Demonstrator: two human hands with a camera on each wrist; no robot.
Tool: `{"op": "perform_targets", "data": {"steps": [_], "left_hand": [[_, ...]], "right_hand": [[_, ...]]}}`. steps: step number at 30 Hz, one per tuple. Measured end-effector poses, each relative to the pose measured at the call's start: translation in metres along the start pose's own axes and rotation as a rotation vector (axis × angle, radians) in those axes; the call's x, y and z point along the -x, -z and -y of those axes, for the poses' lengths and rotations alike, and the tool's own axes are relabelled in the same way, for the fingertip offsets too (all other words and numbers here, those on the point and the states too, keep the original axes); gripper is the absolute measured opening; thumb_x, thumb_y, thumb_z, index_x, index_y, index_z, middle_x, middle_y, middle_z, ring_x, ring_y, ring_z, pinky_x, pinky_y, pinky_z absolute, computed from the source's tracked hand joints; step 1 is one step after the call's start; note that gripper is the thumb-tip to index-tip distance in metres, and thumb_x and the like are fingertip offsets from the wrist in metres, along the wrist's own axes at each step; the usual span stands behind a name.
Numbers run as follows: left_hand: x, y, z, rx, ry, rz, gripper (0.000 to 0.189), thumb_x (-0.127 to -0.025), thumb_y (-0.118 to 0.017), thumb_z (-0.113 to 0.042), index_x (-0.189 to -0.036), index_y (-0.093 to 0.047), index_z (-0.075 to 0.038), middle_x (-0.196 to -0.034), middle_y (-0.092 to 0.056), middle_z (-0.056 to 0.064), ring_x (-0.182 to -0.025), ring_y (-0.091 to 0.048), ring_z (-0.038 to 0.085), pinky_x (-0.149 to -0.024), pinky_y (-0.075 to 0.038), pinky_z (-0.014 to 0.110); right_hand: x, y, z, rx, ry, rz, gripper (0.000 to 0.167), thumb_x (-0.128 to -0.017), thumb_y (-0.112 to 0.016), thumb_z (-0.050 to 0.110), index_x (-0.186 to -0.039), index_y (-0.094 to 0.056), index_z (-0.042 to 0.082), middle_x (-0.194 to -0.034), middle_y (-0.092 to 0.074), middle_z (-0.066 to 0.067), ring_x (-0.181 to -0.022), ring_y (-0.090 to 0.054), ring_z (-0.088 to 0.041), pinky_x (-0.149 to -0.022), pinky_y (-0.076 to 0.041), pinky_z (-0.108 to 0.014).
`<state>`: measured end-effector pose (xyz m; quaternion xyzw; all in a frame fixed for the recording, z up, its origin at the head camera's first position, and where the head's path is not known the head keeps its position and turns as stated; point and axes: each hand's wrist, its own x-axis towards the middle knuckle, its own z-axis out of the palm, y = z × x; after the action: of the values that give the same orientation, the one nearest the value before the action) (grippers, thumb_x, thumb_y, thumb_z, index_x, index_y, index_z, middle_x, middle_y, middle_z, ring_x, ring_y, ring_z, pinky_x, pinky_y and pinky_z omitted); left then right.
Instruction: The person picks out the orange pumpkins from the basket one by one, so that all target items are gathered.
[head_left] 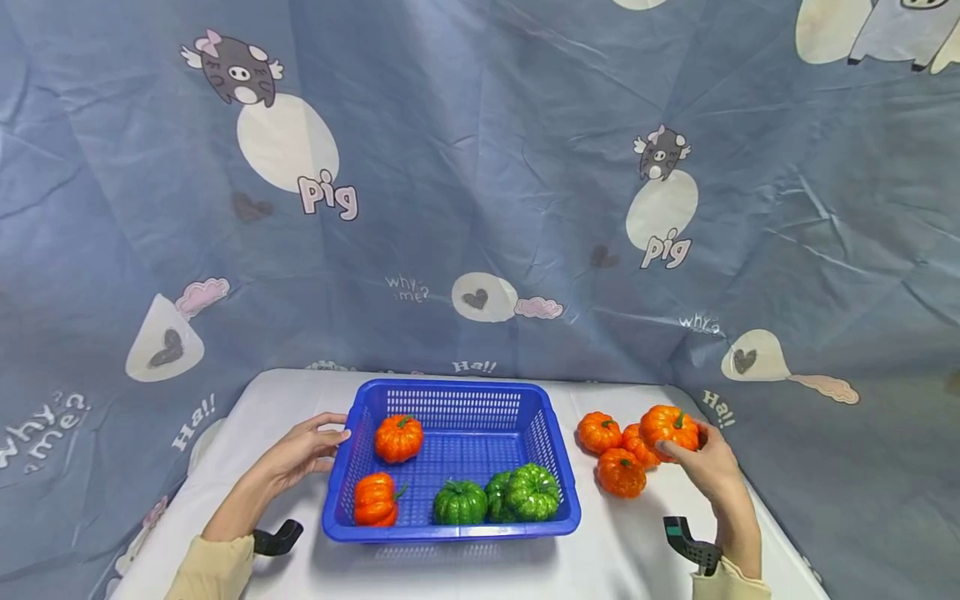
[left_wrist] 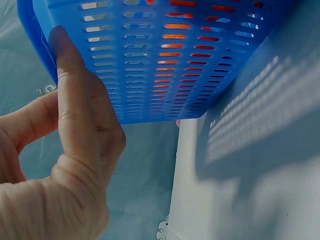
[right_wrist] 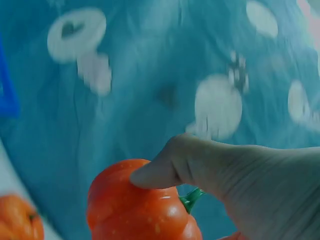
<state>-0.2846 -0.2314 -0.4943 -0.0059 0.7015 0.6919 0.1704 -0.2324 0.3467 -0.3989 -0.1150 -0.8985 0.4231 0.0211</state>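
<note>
My right hand (head_left: 708,462) grips an orange pumpkin (head_left: 669,432) with a green stem, thumb across its near side. In the right wrist view, the thumb presses on that pumpkin (right_wrist: 142,205), and the other fingers are mostly hidden. Three more orange pumpkins (head_left: 621,473) lie on the table beside and behind it. At the blue basket's (head_left: 450,532) left side, my left hand (head_left: 303,450) touches the rim with its fingertips. The left wrist view has that hand (left_wrist: 80,135) outside the slotted wall. Inside the basket are two orange pumpkins (head_left: 398,438) and several green pumpkins (head_left: 461,502).
A white-covered table (head_left: 600,558) carries the basket and the loose pumpkins. Behind and around it hangs a blue-grey cloth (head_left: 480,183) printed with pigs and words. A black wrist mount (head_left: 690,546) sits on each forearm.
</note>
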Motion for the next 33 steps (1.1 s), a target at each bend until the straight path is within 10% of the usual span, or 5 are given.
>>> {"op": "perform_targets", "data": {"steps": [8, 16, 33], "left_hand": [[0.001, 0.001, 0.000, 0.003, 0.009, -0.004, 0.057, -0.095, -0.060, -0.024, -0.140, -0.034, -0.001, -0.104, -0.062, 0.007, -0.089, -0.063, 0.020, -0.080, -0.059, 0.040], [0.001, 0.001, -0.001, 0.007, 0.009, 0.009, 0.057, -0.095, -0.060, -0.025, -0.140, -0.034, -0.001, -0.105, -0.062, 0.007, -0.091, -0.064, 0.020, -0.081, -0.058, 0.040], [0.001, 0.000, 0.001, 0.022, -0.017, 0.011, 0.056, -0.096, -0.059, -0.022, -0.140, -0.033, 0.001, -0.102, -0.062, 0.007, -0.088, -0.063, 0.020, -0.079, -0.059, 0.040]], "right_hand": [[-0.023, 0.007, -0.057, 0.040, -0.108, 0.010, 0.081, -0.089, -0.063, 0.035, -0.135, -0.028, -0.021, -0.124, -0.046, -0.036, -0.105, -0.052, -0.041, -0.085, -0.047, -0.045], [-0.040, -0.006, -0.097, 0.080, -0.179, 0.060, 0.078, -0.083, -0.066, 0.031, -0.125, -0.031, -0.025, -0.120, -0.042, -0.040, -0.109, -0.045, -0.049, -0.098, -0.038, -0.061], [-0.047, -0.024, -0.102, 0.177, -0.200, 0.126, 0.084, -0.081, -0.065, 0.029, -0.128, -0.025, -0.028, -0.131, -0.029, -0.048, -0.123, -0.033, -0.059, -0.108, -0.029, -0.063]]}}
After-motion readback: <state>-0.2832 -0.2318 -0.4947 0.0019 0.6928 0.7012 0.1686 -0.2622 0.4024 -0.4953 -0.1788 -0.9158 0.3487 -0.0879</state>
